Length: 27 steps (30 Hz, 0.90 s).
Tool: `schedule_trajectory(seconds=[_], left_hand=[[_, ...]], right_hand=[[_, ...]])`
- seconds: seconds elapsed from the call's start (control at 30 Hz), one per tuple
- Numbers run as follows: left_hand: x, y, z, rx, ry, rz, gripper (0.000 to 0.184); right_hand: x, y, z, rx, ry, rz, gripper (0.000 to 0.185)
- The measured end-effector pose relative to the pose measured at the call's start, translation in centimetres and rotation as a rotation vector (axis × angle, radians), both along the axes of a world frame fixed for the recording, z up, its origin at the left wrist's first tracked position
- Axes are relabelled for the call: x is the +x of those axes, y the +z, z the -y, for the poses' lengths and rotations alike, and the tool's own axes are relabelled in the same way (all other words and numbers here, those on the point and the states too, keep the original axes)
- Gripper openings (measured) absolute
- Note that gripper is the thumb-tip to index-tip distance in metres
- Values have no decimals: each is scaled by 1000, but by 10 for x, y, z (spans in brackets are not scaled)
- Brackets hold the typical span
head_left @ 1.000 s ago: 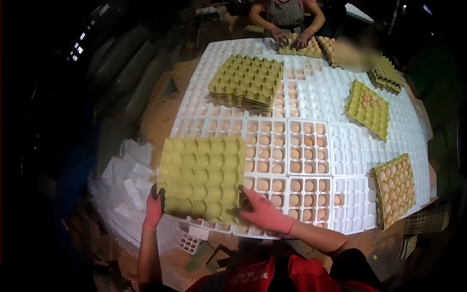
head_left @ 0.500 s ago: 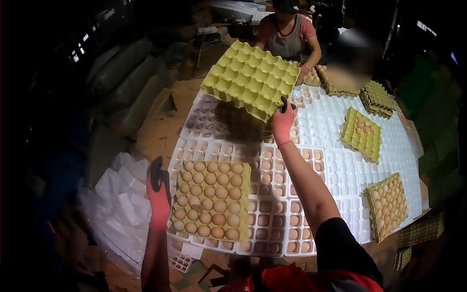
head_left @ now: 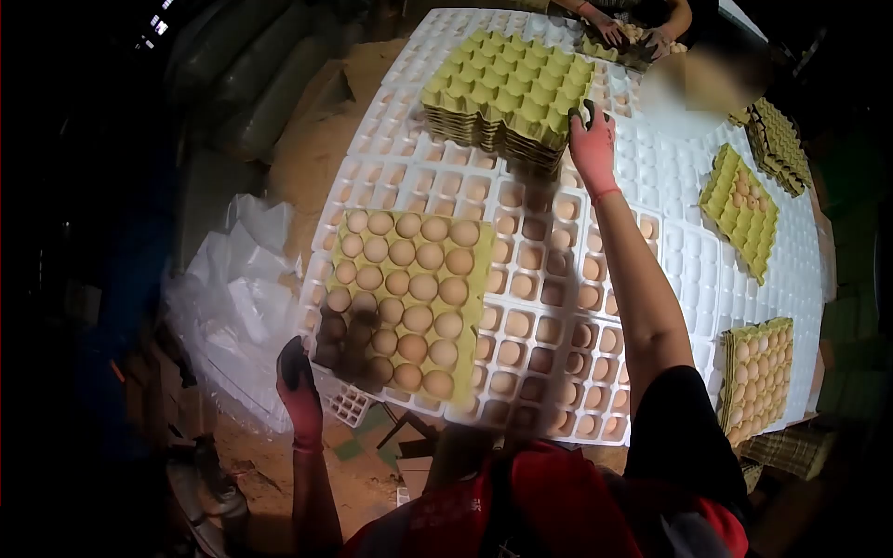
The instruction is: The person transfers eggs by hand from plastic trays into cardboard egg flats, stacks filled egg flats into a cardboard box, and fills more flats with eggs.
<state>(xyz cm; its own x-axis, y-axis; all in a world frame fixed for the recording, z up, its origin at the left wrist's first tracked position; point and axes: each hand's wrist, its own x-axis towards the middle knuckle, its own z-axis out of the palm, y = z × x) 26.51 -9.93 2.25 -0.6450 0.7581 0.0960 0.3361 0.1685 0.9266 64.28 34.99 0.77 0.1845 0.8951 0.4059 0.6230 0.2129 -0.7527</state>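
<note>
My right hand (head_left: 593, 147), in a pink glove with dark fingertips, is at the near right corner of a stack of empty yellow egg trays (head_left: 507, 79). Its thumb and fingers are apart, with no tray visibly gripped. The stack rests on white egg trays. Lower left, my left hand (head_left: 299, 395), gloved alike, hangs just off the table edge with fingers extended and nothing in it. Near it lies a yellow egg tray (head_left: 476, 307) full of brown eggs (head_left: 400, 253), its lower left in shadow. White plastic trays (head_left: 526, 312) holding eggs surround it.
On the right lie a partly filled yellow tray (head_left: 758, 237), a filled tray stack (head_left: 758, 381) and another tray stack (head_left: 779, 144). A co-worker's hands (head_left: 633, 35) handle eggs at the far side. Clear plastic wrapping (head_left: 244, 316) sits left of the table.
The empty yellow tray, held raised in my right hand before, now rests on a stack. My left hand is lower, beside the table edge. The view has tilted downward.
</note>
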Motion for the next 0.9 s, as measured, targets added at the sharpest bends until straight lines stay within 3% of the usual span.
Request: schedule_trajectory(seconds=[0.07, 0.13, 0.17, 0.2, 0.27, 0.3, 0.33, 0.43, 0.5, 0.63, 0.67, 0.77, 0.83, 0.87, 0.9], left_hand=[[11, 10, 7, -49, 9, 27, 32], [38, 20, -6, -57, -122, 35, 32], [56, 24, -14, -36, -226, 23, 32], [74, 28, -22, -30, -344, 74, 31], [116, 24, -46, -91, -569, 105, 30], [136, 24, -54, -145, -648, 69, 29], [157, 27, -62, -9, -852, -133, 30], [223, 53, -72, -66, -1053, 90, 28], [260, 57, -83, 28, -1205, -19, 28], [353, 20, -83, -379, -1335, 545, 25], [382, -15, -83, -326, -1491, 457, 34], [508, -75, -85, -537, -1695, 605, 43], [596, -163, -109, -579, -1683, 883, 44], [634, -158, -101, -762, -1450, 1064, 44], [659, -152, -94, -647, -1628, 958, 44]], right_hand=[[6, -10, 62, -56, 170, -139, 38], [3, -35, 150, -83, 256, -330, 38], [11, -47, 188, -84, 336, -283, 39], [14, -59, 224, -177, 301, -275, 40], [28, -31, 285, -272, 173, -209, 38], [42, -24, 303, -266, 191, -253, 32], [59, -20, 318, -125, 180, -199, 27], [122, 17, 374, -170, -50, -92, 27], [177, 25, 403, -109, -271, -3, 29], [315, 19, 462, -164, -639, 74, 29], [349, 19, 469, -161, -721, 68, 31], [456, 33, 472, -104, -812, 185, 45], [534, 36, 452, -189, -835, 301, 49], [566, 35, 440, -266, -854, 305, 49], [595, 34, 431, -353, -863, 316, 50]])
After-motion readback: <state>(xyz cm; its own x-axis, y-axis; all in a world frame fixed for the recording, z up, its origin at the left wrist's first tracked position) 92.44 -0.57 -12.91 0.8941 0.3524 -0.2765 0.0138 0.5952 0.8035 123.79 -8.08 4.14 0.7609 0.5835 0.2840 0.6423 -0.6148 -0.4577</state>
